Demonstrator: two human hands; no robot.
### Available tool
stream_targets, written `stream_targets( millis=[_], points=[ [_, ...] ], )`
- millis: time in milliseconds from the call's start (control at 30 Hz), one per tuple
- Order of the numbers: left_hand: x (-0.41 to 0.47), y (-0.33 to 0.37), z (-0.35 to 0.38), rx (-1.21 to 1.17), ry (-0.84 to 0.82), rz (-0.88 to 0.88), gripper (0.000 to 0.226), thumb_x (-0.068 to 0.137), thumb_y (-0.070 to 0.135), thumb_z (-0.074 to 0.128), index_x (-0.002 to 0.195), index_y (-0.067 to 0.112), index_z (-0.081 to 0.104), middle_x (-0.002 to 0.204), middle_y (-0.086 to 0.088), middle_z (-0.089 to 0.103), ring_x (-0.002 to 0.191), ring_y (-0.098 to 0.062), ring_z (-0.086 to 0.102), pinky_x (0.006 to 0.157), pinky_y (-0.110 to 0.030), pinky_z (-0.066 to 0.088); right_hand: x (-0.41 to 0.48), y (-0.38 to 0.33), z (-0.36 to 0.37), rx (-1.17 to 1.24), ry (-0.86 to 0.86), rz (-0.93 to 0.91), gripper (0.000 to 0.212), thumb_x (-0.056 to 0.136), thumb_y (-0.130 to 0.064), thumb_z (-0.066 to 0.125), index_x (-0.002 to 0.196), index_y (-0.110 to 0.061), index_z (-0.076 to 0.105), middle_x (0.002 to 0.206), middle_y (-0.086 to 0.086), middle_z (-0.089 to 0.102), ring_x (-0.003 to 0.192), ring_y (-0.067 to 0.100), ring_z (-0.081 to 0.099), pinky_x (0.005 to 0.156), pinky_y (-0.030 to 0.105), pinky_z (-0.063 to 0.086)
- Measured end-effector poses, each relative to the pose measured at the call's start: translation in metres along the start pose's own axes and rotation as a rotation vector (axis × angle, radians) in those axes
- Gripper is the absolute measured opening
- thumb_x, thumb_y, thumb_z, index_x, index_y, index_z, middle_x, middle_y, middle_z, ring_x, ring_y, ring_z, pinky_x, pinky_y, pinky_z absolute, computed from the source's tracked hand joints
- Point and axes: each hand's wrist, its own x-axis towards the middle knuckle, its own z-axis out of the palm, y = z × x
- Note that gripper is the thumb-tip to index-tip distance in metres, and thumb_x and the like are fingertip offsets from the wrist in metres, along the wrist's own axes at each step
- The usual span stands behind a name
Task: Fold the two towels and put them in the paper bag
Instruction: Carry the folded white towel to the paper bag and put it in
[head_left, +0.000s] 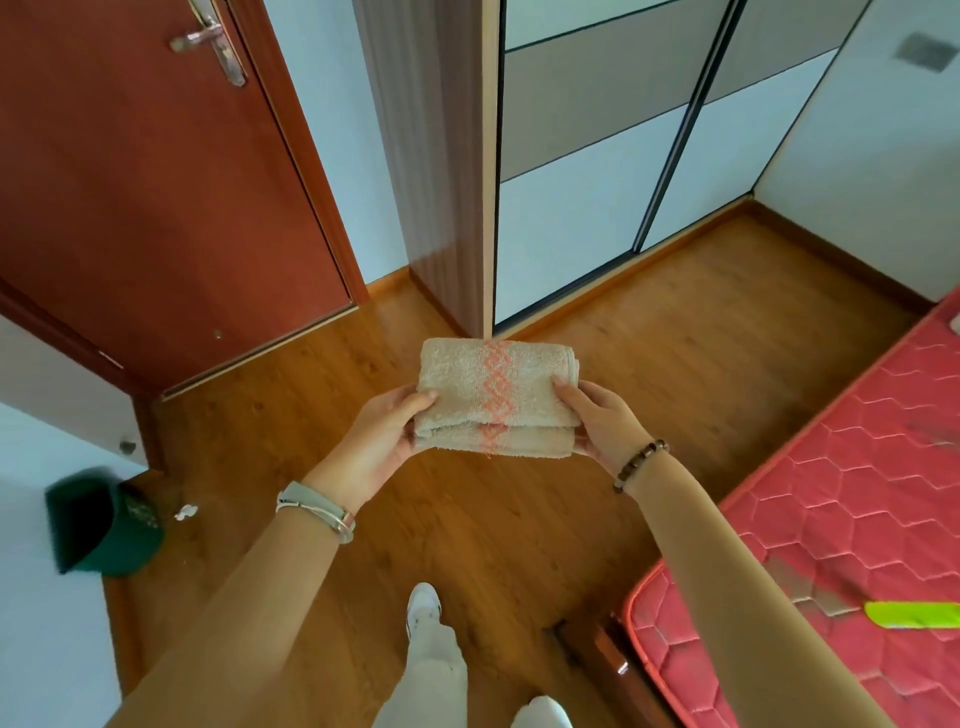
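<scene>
Folded towel (496, 397) pinched at side edges, left hand (387, 436), right hand (602, 418).

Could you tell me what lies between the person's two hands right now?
In the head view, a folded beige towel spans the gap, its ends held in the left hand and the right hand.
</scene>
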Motion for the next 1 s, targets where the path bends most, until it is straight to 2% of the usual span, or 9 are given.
stream_targets(
  millis=[100,300,500,667,733,767,867,933,1000],
  points=[
    [0.016,0.03,-0.03,0.015,-0.009,0.011,0.033,0.1,0.016,0.055,0.132,0.008,0.059,0.127,-0.011,0.069,0.116,-0.023,0.067,0.095,-0.033,0.056,0.019,-0.01,0.032,0.051,0.013,-0.018,0.031,0.093,-0.039,0.058,0.117,-0.019,0.06,0.113,0.004,0.065,0.099,0.02,0.066,0.088,0.042,0.057],
    [0.035,0.073,-0.064,0.044,-0.049,-0.012,0.035,0.101,0.016,0.055,0.134,0.005,0.057,0.128,-0.013,0.068,0.116,-0.024,0.067,0.093,-0.031,0.057,0.043,-0.032,0.074,0.069,0.1,-0.038,0.045,0.093,-0.041,0.058,0.13,-0.014,0.057,0.123,0.009,0.063,0.11,0.027,0.063,0.094,0.047,0.054],
    [0.07,0.114,-0.085,0.059,-0.1,-0.015,0.032,0.1,0.014,0.056,0.13,0.005,0.06,0.125,-0.013,0.07,0.114,-0.024,0.068,0.089,-0.031,0.059,0.068,-0.054,0.098,0.103,0.146,-0.054,0.04,0.092,-0.043,0.059,0.123,-0.018,0.059,0.122,0.008,0.064,0.111,0.026,0.063,0.095,0.049,0.054],
    [0.104,0.131,-0.079,0.057,-0.14,-0.037,0.019,0.101,0.009,0.052,0.114,0.005,0.064,0.104,-0.022,0.07,0.089,-0.016,0.076,0.071,-0.023,0.059,0.088,-0.07,0.093,0.127,0.182,-0.079,0.042,0.093,-0.041,0.058,0.125,-0.014,0.059,0.112,0.005,0.065,0.098,0.021,0.065,0.086,0.042,0.057],
    [0.122,0.136,-0.077,0.058,-0.16,-0.051,0.023,0.1,0.01,0.054,0.12,0.004,0.063,0.104,-0.015,0.076,0.096,-0.019,0.075,0.076,-0.026,0.06,0.099,-0.074,0.088,0.135,0.206,-0.081,0.041,0.094,-0.041,0.057,0.125,-0.013,0.059,0.11,0.004,0.065,0.096,0.02,0.066,0.083,0.04,0.058],
    [0.13,0.137,-0.074,0.061,-0.169,-0.061,0.025,0.099,0.01,0.055,0.121,0.002,0.062,0.097,-0.009,0.078,0.093,-0.018,0.075,0.076,-0.027,0.06,0.105,-0.075,0.086,0.141,0.215,-0.077,0.041,0.094,-0.04,0.057,0.125,-0.013,0.059,0.108,0.003,0.065,0.093,0.02,0.066,0.081,0.038,0.058],
    [0.159,0.146,-0.066,0.09,-0.187,-0.074,0.019,0.1,0.009,0.052,0.115,0.0,0.062,0.072,0.0,0.074,0.071,-0.01,0.073,0.064,-0.021,0.058,0.128,-0.086,0.076,0.156,0.238,-0.064,0.04,0.095,-0.04,0.056,0.124,-0.013,0.06,0.107,0.004,0.066,0.092,0.02,0.066,0.081,0.038,0.058],
    [0.18,0.154,-0.06,0.101,-0.198,-0.083,0.017,0.1,0.008,0.052,0.112,0.001,0.062,0.073,-0.002,0.074,0.07,-0.01,0.073,0.061,-0.02,0.057,0.145,-0.094,0.069,0.174,0.239,-0.065,0.037,0.095,-0.04,0.056,0.121,-0.014,0.061,0.111,0.006,0.067,0.094,0.021,0.067,0.08,0.038,0.058],
    [0.204,0.164,-0.052,0.118,-0.205,-0.091,0.018,0.099,0.007,0.053,0.113,0.002,0.063,0.075,-0.005,0.074,0.068,-0.011,0.074,0.058,-0.021,0.056,0.161,-0.104,0.062,0.201,0.252,-0.069,0.035,0.095,-0.039,0.056,0.119,-0.014,0.061,0.109,0.005,0.067,0.089,0.017,0.067,0.069,0.031,0.058]
  ],
)
